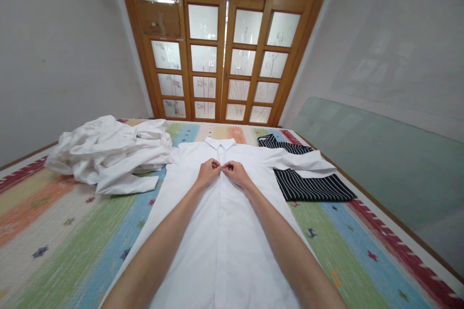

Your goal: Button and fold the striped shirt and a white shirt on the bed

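Observation:
A white collared shirt (217, 231) lies spread out, front side up, with its collar pointing away from me. My left hand (209, 172) and my right hand (235, 173) meet at the front placket, a little below the collar. Both pinch the placket between thumb and fingers, one hand on each side of it. Any button between the fingertips is too small or hidden to make out. One shirt sleeve (315, 164) stretches out to the right, over a folded black-and-white striped garment (311, 188).
A crumpled heap of white clothing (108, 154) lies on the left, touching the shirt's left sleeve area. Underneath is a multicoloured striped cover (47, 251). A pale green panel (384, 159) leans along the right wall. Wooden glass-paned doors (221, 58) stand at the far end.

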`<action>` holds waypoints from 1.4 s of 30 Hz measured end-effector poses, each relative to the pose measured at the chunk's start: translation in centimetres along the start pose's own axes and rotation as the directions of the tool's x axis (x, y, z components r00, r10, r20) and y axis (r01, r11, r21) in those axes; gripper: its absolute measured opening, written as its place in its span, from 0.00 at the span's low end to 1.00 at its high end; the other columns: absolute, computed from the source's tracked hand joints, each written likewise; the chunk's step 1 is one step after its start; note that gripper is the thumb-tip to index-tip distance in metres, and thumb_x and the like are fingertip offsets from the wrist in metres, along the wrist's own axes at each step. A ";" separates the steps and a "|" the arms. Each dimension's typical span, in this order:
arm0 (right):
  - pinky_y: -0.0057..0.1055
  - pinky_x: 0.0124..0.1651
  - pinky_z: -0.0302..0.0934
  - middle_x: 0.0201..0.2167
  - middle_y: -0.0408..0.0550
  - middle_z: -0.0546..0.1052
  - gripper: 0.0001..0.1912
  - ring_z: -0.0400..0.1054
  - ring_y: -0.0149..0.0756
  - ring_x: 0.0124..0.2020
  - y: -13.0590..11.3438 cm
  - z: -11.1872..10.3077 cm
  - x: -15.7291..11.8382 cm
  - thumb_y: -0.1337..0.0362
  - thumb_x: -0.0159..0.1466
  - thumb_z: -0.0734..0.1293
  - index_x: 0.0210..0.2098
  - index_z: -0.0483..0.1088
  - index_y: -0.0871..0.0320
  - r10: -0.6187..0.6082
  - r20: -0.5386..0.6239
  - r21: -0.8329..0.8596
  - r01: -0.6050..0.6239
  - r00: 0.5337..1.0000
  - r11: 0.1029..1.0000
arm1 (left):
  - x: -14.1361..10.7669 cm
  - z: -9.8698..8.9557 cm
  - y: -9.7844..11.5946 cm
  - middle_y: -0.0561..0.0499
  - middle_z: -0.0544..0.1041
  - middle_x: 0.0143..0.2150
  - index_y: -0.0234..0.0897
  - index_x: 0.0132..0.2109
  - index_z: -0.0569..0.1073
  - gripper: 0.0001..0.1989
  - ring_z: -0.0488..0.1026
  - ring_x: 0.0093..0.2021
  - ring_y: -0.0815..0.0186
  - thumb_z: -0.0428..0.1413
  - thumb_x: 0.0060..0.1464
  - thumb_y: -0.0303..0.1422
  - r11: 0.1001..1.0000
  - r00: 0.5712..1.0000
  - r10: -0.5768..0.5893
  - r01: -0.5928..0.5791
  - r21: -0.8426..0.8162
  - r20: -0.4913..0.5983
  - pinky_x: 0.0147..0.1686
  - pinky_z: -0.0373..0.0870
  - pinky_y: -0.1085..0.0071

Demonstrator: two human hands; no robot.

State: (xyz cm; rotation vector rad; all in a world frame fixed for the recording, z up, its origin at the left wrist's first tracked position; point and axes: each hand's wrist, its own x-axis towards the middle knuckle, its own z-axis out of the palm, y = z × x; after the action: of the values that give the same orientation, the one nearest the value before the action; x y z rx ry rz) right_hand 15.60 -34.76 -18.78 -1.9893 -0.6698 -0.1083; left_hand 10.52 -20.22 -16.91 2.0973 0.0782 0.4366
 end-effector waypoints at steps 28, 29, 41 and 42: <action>0.27 0.38 0.59 0.35 0.47 0.72 0.05 0.67 0.34 0.36 -1.3 0.4 -0.9 0.68 0.61 0.66 0.36 0.75 0.58 -0.105 -0.037 -0.447 0.078 0.994 0.891 | -0.2 0.1 -0.7 0.60 0.73 0.24 0.42 0.32 0.58 0.10 0.71 0.26 0.69 0.53 0.44 0.27 0.996 0.998 0.052 -0.054 -0.076 -0.033 0.31 0.65 0.73; 0.27 0.38 0.59 0.37 0.48 0.72 0.07 0.67 0.34 0.37 -1.5 0.4 -1.0 0.67 0.62 0.65 0.38 0.75 0.57 -0.115 -0.021 -0.477 0.091 0.993 0.874 | -0.2 0.1 -0.7 0.60 0.72 0.24 0.42 0.32 0.58 0.10 0.71 0.26 0.69 0.53 0.45 0.27 0.996 0.998 0.053 -0.056 -0.071 -0.036 0.31 0.64 0.73; 0.29 0.39 0.60 0.38 0.50 0.72 0.10 0.68 0.36 0.38 -2.0 0.2 -1.7 0.65 0.66 0.61 0.38 0.75 0.57 -0.101 0.028 -0.565 0.099 0.995 0.819 | -0.3 -0.1 -0.7 0.52 0.75 0.33 0.39 0.36 0.67 0.06 0.72 0.36 0.64 0.53 0.49 0.26 0.983 0.992 0.124 -0.120 0.140 -0.020 0.40 0.69 0.67; 0.29 0.40 0.60 0.38 0.50 0.72 0.10 0.67 0.36 0.38 -2.0 0.2 -1.7 0.66 0.64 0.62 0.40 0.75 0.57 -0.106 0.014 -0.553 0.096 0.994 0.827 | -0.3 -0.2 -0.8 0.49 0.76 0.37 0.38 0.38 0.69 0.08 0.72 0.40 0.62 0.53 0.49 0.24 0.970 0.987 0.162 -0.156 0.188 -0.013 0.44 0.69 0.65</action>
State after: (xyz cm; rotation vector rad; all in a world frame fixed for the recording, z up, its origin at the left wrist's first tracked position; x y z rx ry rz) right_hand 13.13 -34.59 -17.94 -2.5041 -0.7960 -0.4275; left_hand 10.23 -19.68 -17.58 2.2916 -0.0344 0.5748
